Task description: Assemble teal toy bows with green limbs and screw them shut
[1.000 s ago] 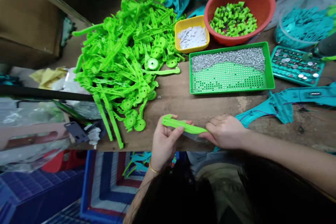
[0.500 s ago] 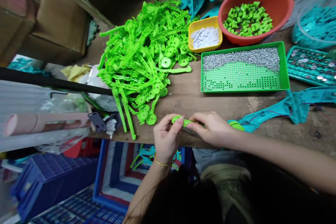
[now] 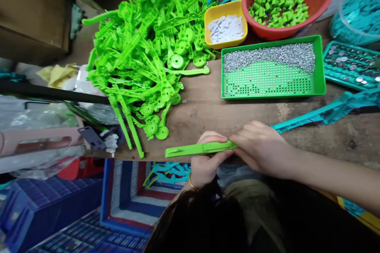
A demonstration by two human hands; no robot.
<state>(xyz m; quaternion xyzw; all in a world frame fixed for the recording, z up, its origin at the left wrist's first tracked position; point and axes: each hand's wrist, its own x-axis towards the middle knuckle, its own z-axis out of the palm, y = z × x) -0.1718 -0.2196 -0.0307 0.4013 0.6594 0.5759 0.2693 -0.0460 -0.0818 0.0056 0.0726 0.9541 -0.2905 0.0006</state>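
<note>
Both my hands grip one long green plastic strip (image 3: 192, 149) at the front edge of the wooden table (image 3: 208, 114). My left hand (image 3: 208, 162) is wrapped round its middle from below, thumb on top. My right hand (image 3: 261, 146) pinches the strip's right end with closed fingers. The strip's free end points left, past the table edge. A big heap of like green plastic parts (image 3: 148, 55) lies to the left, behind my hands.
A green tray of small metal pins (image 3: 270, 71), a yellow tub of white pieces (image 3: 225, 27), a red bowl of short green pieces (image 3: 282, 4) and a teal tray of round metal discs (image 3: 350, 67) stand behind. Teal parts (image 3: 326, 112) lie at right. Blue crates (image 3: 89, 213) sit below the table.
The green strip now sticks out much further to the left from my hands. My left hand has slid under it, and my hands sit a little lower at the table edge.
</note>
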